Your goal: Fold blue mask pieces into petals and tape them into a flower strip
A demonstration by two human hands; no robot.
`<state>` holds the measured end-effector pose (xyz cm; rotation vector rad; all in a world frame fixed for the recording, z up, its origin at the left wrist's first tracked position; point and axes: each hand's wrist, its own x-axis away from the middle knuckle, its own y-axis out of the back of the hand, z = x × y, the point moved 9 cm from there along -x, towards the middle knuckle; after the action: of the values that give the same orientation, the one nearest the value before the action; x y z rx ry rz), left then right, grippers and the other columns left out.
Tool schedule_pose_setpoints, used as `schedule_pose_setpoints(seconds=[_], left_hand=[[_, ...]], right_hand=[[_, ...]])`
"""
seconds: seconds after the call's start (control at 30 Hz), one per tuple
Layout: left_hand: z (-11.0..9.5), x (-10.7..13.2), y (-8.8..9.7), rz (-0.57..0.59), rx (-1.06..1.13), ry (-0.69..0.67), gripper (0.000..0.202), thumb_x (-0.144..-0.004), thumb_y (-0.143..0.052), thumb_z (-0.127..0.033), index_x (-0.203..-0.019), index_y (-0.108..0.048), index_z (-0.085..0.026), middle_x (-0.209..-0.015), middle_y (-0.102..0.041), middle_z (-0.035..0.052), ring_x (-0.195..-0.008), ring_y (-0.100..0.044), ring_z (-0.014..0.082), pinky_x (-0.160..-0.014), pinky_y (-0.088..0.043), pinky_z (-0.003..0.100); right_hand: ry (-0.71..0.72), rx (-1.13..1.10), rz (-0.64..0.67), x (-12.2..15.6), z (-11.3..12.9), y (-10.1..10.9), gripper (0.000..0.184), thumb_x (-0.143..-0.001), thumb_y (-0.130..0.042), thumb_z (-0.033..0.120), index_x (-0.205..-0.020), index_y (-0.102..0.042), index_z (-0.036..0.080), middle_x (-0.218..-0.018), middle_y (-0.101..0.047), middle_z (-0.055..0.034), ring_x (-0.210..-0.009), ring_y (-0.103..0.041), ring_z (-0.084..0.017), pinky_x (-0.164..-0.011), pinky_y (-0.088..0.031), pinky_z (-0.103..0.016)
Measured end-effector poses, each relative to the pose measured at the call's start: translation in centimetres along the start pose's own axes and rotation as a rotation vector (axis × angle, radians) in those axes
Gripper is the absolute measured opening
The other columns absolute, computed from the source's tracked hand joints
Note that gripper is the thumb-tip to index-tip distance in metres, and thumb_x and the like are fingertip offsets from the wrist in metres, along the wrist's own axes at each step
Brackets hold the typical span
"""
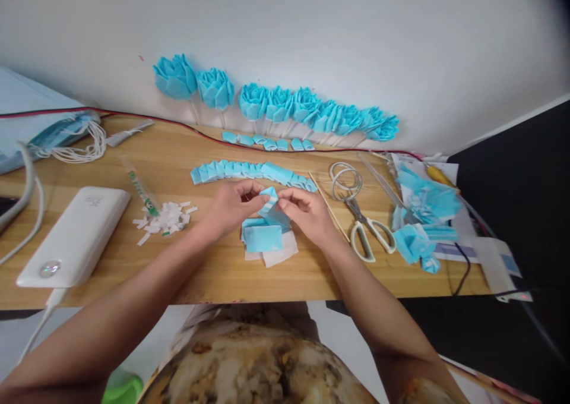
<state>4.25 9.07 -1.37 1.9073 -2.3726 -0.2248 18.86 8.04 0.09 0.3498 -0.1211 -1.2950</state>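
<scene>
At the far left of your table (pixel 214 276), a bundle of white cords (pixel 84 145) is lying near the wall, and nearer to you a white power bank (pixel 75 234) is sitting flat with its cable running off the near edge. Just right of it, a heap of white scraps (pixel 165 218) is lying beside a thin green-printed tube (pixel 140 187). Your left hand (pixel 231 205) is curling closed, its thumb and fingertips pinching the left edge of a small blue folded piece (pixel 270 197). That piece is hanging just above the middle of the table, held between both hands. Your right hand (pixel 307 212) is gripping its right side the same way, fingers bent in and closed on the paper. Right below the hands, a stack of blue and white squares (pixel 266 240) is resting on the wood, touching nothing else. Beyond your hands, a curved row of folded blue pieces (pixel 249 171) is lying across the table, and farther still a shorter row (pixel 267 142) is lying near the wall. Blue paper flowers (pixel 276 102) are leaning against the wall on sticks. To the right of your right hand, a thin wooden stick (pixel 328 207) is lying at an angle, then scissors (pixel 365 226) with pale handles toward you. At the far right, a pile of blue cuttings (pixel 423 214) is sitting on some papers.
</scene>
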Motion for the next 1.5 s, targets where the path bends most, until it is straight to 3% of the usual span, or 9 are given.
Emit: schedule_pose_setpoints(seconds=[0.1, 0.4, 0.5, 0.6, 0.7, 0.8, 1.2, 1.5], left_hand=[[-0.1, 0.0, -0.1, 0.036, 0.049, 0.027, 0.023, -0.074, -0.068, -0.039, -0.071, -0.063, -0.017, -0.065, -0.06, -0.0002, -0.058, -0.05, 0.0115, -0.055, -0.039, 0.025], [-0.4, 0.0, 0.0, 0.032, 0.045, 0.047, 0.02, -0.075, -0.068, -0.035, -0.071, -0.063, -0.016, -0.065, -0.059, -0.001, -0.058, -0.048, 0.0101, -0.056, -0.039, 0.024], [-1.2, 0.4, 1.0, -0.096, 0.006, -0.045, 0.017, -0.082, -0.064, -0.034, -0.085, -0.066, -0.017, -0.071, -0.062, -0.0008, -0.06, -0.05, 0.0105, -0.056, -0.04, 0.024], [-3.2, 1.4, 1.9, -0.264, -0.183, -0.224, 0.012, -0.088, -0.061, -0.029, -0.089, -0.066, -0.018, -0.072, -0.063, -0.0011, -0.062, -0.052, 0.0107, -0.059, -0.041, 0.024], [-4.7, 2.2, 0.6, -0.223, -0.397, -0.398, 0.012, -0.09, -0.06, -0.022, -0.083, -0.068, -0.018, -0.07, -0.063, -0.0007, -0.065, -0.054, 0.0116, -0.064, -0.042, 0.026], [-4.8, 2.3, -0.4, -0.165, -0.487, -0.461, 0.012, -0.09, -0.06, -0.018, -0.088, -0.071, -0.018, -0.073, -0.065, 0.0001, -0.07, -0.057, 0.0127, -0.067, -0.042, 0.027], [-4.1, 2.1, -0.5, -0.158, -0.489, -0.446, 0.011, -0.089, -0.062, -0.019, -0.091, -0.072, -0.019, -0.074, -0.065, 0.0004, -0.071, -0.058, 0.0135, -0.065, -0.043, 0.027], [-3.7, 1.7, -0.3, -0.141, -0.343, -0.35, 0.013, -0.085, -0.059, -0.015, -0.081, -0.071, -0.018, -0.068, -0.065, -0.0007, -0.062, -0.054, 0.0112, -0.061, -0.041, 0.025]], right_hand=[[-0.042, -0.037, 0.023, 0.0, -0.3, 0.1, 0.017, -0.085, -0.06, 0.032, -0.089, -0.071, 0.02, -0.075, -0.068, -0.0005, -0.061, -0.054, -0.012, -0.055, -0.04, -0.025], [-0.002, 0.001, -0.028, -0.1, 0.2, 0.2, 0.016, -0.082, -0.064, 0.031, -0.074, -0.067, 0.019, -0.064, -0.057, 0.0024, -0.059, -0.048, -0.01, -0.055, -0.037, -0.024], [0.01, 0.023, -0.101, 0.0, 0.2, 0.8, 0.015, -0.082, -0.063, 0.03, -0.071, -0.066, 0.019, -0.063, -0.057, 0.0024, -0.058, -0.047, -0.01, -0.054, -0.037, -0.024], [0.04, 0.065, -0.185, 0.2, 0.4, 1.3, 0.013, -0.081, -0.062, 0.027, -0.071, -0.066, 0.02, -0.062, -0.058, 0.0026, -0.057, -0.047, -0.01, -0.054, -0.037, -0.024], [0.121, 0.139, -0.217, 0.5, 1.1, 1.3, 0.012, -0.081, -0.061, 0.023, -0.07, -0.065, 0.019, -0.062, -0.06, 0.0026, -0.057, -0.048, -0.01, -0.056, -0.039, -0.024], [0.189, 0.209, -0.229, 0.8, 1.9, 1.1, 0.015, -0.083, -0.059, 0.022, -0.069, -0.063, 0.02, -0.061, -0.059, 0.0028, -0.056, -0.048, -0.01, -0.056, -0.039, -0.024], [0.433, 0.411, -0.231, 1.5, 3.6, 0.2, 0.017, -0.086, -0.058, 0.014, -0.071, -0.061, 0.021, -0.064, -0.059, 0.0028, -0.058, -0.05, -0.011, -0.06, -0.04, -0.025], [0.458, 0.434, -0.238, 1.5, 3.8, 0.2, 0.016, -0.086, -0.057, 0.013, -0.074, -0.062, 0.021, -0.065, -0.06, 0.0028, -0.059, -0.053, -0.011, -0.059, -0.042, -0.025]])
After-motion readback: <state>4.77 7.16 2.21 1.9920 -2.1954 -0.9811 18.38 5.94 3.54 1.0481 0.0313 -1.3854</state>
